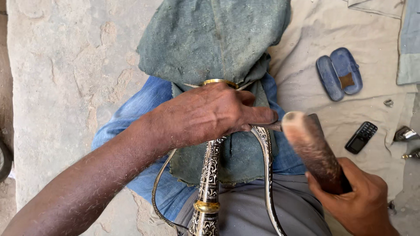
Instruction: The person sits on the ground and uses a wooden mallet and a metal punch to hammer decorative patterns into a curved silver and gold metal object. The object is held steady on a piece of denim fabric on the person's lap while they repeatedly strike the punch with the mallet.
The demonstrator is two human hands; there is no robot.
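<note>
Cloth (210,39), green and dusty, is draping over my knee. On it I am pressing an engraved metal piece (209,175), my left hand (205,114) curling closed over its top. My right hand (361,201) is clenching a wooden handle (313,148), fingers wrapped tight.

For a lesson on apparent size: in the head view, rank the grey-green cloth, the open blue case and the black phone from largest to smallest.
1. Grey-green cloth, by far the largest.
2. Open blue case.
3. Black phone, smallest.
The case and phone lie on the same sheet, so their order looks reliable.
</note>
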